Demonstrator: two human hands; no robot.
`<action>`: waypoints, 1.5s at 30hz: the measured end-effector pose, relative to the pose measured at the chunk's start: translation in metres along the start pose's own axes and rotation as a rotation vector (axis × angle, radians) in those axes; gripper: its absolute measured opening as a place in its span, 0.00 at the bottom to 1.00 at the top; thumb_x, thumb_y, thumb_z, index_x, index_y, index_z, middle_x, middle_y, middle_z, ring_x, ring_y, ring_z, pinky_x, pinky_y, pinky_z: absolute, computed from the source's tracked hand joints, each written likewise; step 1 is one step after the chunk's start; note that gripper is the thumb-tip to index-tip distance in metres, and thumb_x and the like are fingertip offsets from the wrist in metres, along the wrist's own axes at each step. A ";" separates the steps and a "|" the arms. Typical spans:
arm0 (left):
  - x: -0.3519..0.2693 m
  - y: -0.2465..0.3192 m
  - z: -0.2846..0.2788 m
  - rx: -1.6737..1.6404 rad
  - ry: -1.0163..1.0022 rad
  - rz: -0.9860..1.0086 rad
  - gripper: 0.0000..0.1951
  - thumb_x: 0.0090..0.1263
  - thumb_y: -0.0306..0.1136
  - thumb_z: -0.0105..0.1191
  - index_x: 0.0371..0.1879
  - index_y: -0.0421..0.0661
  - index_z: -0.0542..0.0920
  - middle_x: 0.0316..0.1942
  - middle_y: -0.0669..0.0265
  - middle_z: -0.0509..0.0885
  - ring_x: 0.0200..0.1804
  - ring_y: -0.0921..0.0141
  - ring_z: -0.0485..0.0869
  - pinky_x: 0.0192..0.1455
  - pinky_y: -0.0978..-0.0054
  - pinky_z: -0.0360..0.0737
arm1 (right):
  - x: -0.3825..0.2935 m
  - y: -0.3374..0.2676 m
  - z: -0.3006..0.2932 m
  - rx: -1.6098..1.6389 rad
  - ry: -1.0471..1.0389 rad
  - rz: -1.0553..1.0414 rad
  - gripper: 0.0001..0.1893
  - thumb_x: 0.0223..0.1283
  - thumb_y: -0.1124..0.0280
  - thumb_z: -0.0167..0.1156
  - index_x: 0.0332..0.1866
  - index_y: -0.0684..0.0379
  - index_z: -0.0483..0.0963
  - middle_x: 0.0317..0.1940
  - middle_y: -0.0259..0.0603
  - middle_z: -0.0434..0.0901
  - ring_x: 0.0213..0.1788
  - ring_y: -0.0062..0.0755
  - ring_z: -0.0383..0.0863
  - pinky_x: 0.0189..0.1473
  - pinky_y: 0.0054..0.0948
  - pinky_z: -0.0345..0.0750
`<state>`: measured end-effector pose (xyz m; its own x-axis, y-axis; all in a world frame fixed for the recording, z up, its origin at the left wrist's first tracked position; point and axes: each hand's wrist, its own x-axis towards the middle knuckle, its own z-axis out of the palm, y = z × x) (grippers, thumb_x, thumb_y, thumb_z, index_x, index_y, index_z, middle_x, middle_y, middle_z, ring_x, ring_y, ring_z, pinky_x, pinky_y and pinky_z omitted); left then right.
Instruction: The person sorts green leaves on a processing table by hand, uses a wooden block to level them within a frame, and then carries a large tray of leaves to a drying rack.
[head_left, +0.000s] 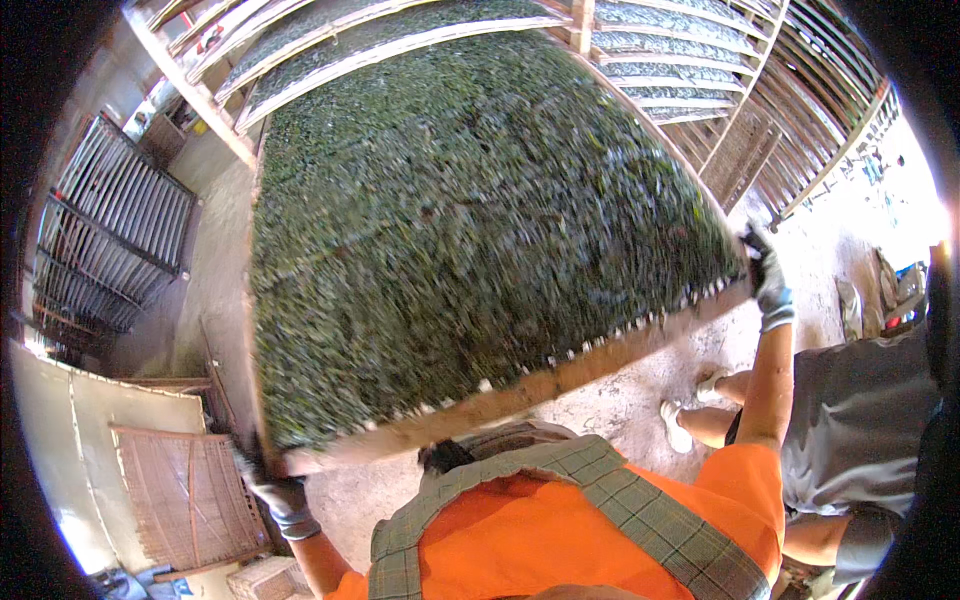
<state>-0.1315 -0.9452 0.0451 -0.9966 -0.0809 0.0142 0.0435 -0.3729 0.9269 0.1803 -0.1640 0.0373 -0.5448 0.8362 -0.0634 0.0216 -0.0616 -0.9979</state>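
A wide wooden-framed tray (517, 397) spreads out before me, covered with a layer of dark green leaves (465, 232), blurred. My left hand (281, 491), in a gray-and-black work glove, grips its near left corner. At the near right corner, my right hand (765, 270), gloved alike, holds the frame. Small white pieces line the near edge of the leaves. The tray's far end lies between the slats of a wooden rack (583, 26); whether it rests on them cannot be told.
More leaf-covered trays (667, 60) sit in the rack at upper right. A person in a gray shirt (855, 420) stands close on my right. A slatted rack (120, 217) stands at left, a woven panel (187, 499) leans at lower left.
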 end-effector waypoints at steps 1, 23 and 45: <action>0.003 0.019 0.032 -0.054 0.012 0.150 0.29 0.76 0.49 0.35 0.68 0.41 0.65 0.65 0.55 0.73 0.65 0.58 0.72 0.70 0.53 0.65 | -0.002 -0.021 0.030 0.261 0.027 -0.146 0.28 0.70 0.55 0.48 0.68 0.62 0.64 0.60 0.47 0.75 0.61 0.42 0.74 0.65 0.45 0.68; 0.216 -0.051 0.175 0.379 0.195 0.652 0.34 0.75 0.38 0.51 0.72 0.36 0.52 0.72 0.47 0.55 0.68 0.57 0.65 0.69 0.60 0.68 | 0.107 0.014 0.322 0.243 1.063 -0.740 0.16 0.64 0.71 0.55 0.55 0.61 0.68 0.42 0.39 0.71 0.41 0.27 0.70 0.45 0.22 0.70; 0.239 -0.088 0.258 0.330 0.224 1.029 0.33 0.69 0.30 0.58 0.68 0.33 0.58 0.63 0.47 0.69 0.61 0.59 0.73 0.64 0.58 0.70 | -0.018 0.091 0.470 0.965 -0.296 0.319 0.13 0.65 0.54 0.57 0.45 0.50 0.78 0.32 0.31 0.81 0.32 0.27 0.74 0.32 0.26 0.71</action>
<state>-0.3916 -0.6930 0.0638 -0.4581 -0.3889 0.7993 0.7913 0.2312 0.5660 -0.2020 -0.4408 -0.0455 -0.8170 0.5463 -0.1845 -0.4043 -0.7708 -0.4923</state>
